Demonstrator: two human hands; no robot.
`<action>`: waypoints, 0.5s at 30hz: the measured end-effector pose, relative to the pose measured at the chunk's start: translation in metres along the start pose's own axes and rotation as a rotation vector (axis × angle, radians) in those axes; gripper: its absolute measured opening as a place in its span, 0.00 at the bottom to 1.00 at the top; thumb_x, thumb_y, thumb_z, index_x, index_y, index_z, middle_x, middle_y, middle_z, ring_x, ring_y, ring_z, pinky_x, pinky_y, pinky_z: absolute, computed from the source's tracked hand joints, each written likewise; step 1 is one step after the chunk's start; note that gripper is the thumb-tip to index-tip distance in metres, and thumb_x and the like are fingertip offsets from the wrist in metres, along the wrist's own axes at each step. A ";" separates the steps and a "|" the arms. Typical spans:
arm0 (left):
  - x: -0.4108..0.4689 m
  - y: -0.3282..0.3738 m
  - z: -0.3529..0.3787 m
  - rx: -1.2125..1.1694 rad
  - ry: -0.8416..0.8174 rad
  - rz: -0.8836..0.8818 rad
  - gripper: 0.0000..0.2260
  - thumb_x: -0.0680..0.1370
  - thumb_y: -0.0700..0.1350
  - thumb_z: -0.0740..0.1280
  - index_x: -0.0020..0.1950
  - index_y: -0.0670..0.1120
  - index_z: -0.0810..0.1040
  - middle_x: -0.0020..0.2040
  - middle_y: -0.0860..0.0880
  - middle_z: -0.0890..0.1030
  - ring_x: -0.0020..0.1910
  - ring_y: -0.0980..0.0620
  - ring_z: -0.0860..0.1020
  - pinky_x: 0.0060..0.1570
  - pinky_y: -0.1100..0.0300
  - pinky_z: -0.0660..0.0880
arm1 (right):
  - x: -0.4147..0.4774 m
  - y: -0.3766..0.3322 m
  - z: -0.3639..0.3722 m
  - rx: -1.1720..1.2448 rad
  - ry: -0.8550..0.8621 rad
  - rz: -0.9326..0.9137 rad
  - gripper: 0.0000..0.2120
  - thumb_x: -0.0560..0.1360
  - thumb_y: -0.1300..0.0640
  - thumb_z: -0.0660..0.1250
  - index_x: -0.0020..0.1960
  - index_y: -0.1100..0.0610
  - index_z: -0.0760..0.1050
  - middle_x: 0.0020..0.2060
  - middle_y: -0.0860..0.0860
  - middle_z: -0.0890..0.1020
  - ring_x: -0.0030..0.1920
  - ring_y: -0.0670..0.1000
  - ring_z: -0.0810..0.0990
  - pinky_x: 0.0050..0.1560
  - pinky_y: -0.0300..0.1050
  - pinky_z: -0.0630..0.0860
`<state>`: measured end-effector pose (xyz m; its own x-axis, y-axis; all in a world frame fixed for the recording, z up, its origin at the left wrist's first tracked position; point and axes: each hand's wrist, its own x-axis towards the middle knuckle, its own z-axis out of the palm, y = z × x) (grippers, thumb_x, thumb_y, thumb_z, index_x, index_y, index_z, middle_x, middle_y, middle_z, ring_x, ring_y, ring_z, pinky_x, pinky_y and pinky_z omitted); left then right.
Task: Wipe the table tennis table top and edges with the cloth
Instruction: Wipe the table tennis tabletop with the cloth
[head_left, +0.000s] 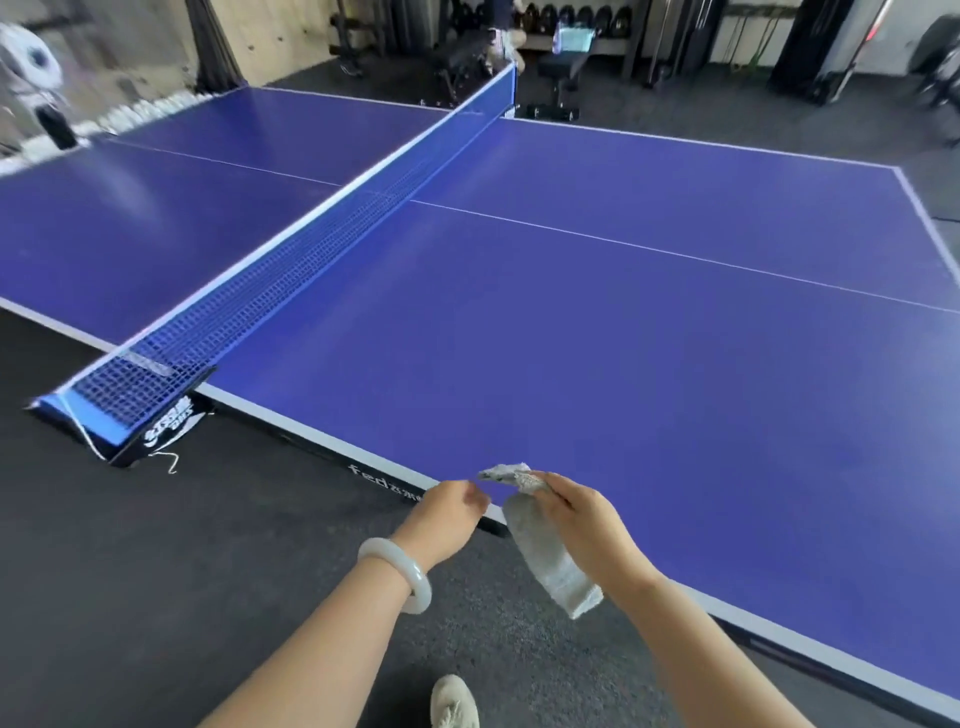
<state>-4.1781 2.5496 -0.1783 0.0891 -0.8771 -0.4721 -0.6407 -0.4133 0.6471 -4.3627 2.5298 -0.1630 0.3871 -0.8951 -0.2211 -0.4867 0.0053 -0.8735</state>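
Note:
A blue table tennis table (623, 338) with white lines fills most of the view, its near edge running from the left down to the lower right. My right hand (587, 525) holds a grey-white cloth (545, 556) just above that near edge; the cloth hangs down below the hand and one end sticks out above the fingers. My left hand (447, 512) is beside it at the table edge, fingers curled close to the cloth's upper end. Whether the left fingers touch the cloth is hard to tell.
A blue net (291, 270) crosses the table, its clamp post (130, 421) jutting out at the near left. Gym benches (561, 73) and racks stand beyond the far side. Dark floor (156, 571) lies under me, my shoe (454, 701) showing below.

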 end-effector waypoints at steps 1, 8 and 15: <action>-0.013 0.001 -0.006 -0.076 0.020 0.009 0.11 0.83 0.47 0.58 0.44 0.45 0.71 0.40 0.46 0.70 0.40 0.50 0.66 0.41 0.56 0.62 | -0.002 -0.016 0.008 0.049 0.000 -0.019 0.26 0.84 0.55 0.58 0.46 0.23 0.76 0.45 0.25 0.80 0.49 0.27 0.77 0.47 0.20 0.67; -0.086 -0.032 -0.056 -0.529 0.218 0.045 0.07 0.77 0.50 0.64 0.52 0.58 0.79 0.46 0.58 0.84 0.47 0.63 0.80 0.43 0.69 0.73 | 0.000 -0.086 0.092 0.174 -0.176 -0.052 0.15 0.85 0.56 0.57 0.64 0.41 0.77 0.57 0.32 0.81 0.59 0.29 0.75 0.55 0.21 0.67; -0.138 -0.147 -0.163 -0.666 0.579 -0.049 0.04 0.77 0.43 0.70 0.47 0.52 0.83 0.42 0.53 0.84 0.45 0.57 0.82 0.48 0.61 0.77 | 0.035 -0.187 0.230 0.115 -0.392 -0.117 0.15 0.84 0.58 0.56 0.55 0.46 0.81 0.49 0.36 0.85 0.53 0.36 0.80 0.50 0.24 0.71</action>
<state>-3.9719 2.6917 -0.1103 0.5926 -0.7663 -0.2482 -0.0643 -0.3521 0.9338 -4.0780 2.6002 -0.1067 0.7140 -0.6555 -0.2460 -0.3397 -0.0171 -0.9404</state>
